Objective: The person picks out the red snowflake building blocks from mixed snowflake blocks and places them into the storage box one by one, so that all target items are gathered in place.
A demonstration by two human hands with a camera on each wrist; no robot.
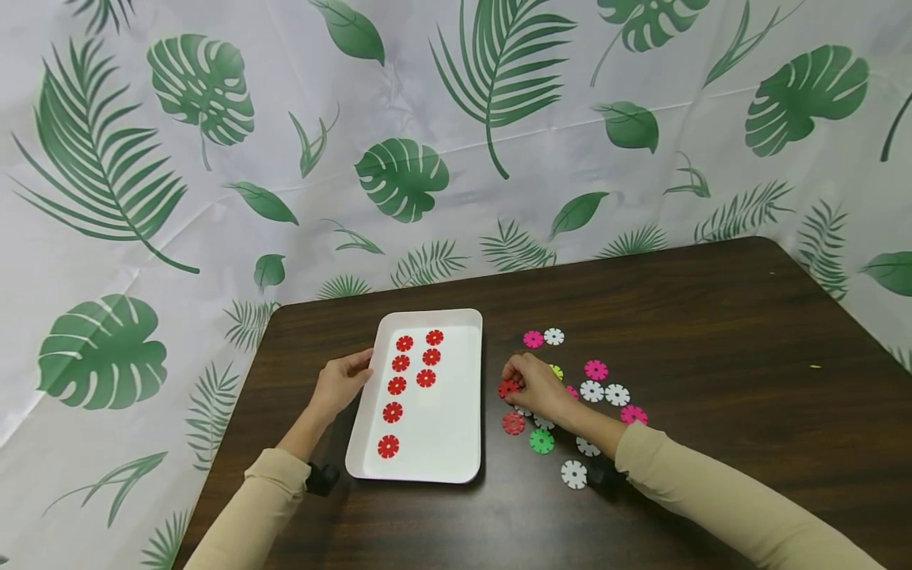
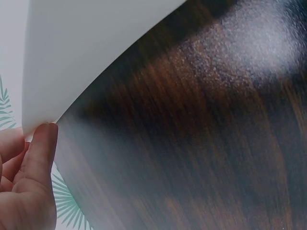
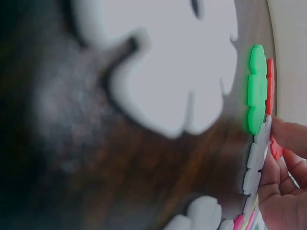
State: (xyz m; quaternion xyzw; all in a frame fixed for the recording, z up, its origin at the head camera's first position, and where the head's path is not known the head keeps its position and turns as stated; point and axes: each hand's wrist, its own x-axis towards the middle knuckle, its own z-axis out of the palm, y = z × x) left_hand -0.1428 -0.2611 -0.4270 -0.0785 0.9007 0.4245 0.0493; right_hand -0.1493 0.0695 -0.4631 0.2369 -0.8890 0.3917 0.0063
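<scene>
My left hand (image 1: pixel 340 385) pinches the left rim of a white tray (image 1: pixel 467 419); the left wrist view shows the thumb and fingers at the tray's edge. Inside the tray lie red notched discs, several in a left column and three in a right one. To the right of the tray, my right hand (image 1: pixel 543 389) holds a red notched disc (image 1: pixel 507 389) between thumb and fingers, low over the loose discs. Just below it lies another red disc (image 1: pixel 513 423), beside a green disc (image 1: pixel 541 441). My hand and forearm hide part of the pile.
Several white discs (image 1: pixel 617 395) and pink discs (image 1: pixel 596 370) are scattered around my right forearm, with a yellow-green disc (image 1: pixel 556 370) partly hidden. The dark wooden table (image 1: pixel 712 332) ends at a leaf-patterned white cloth (image 1: pixel 306 214) behind.
</scene>
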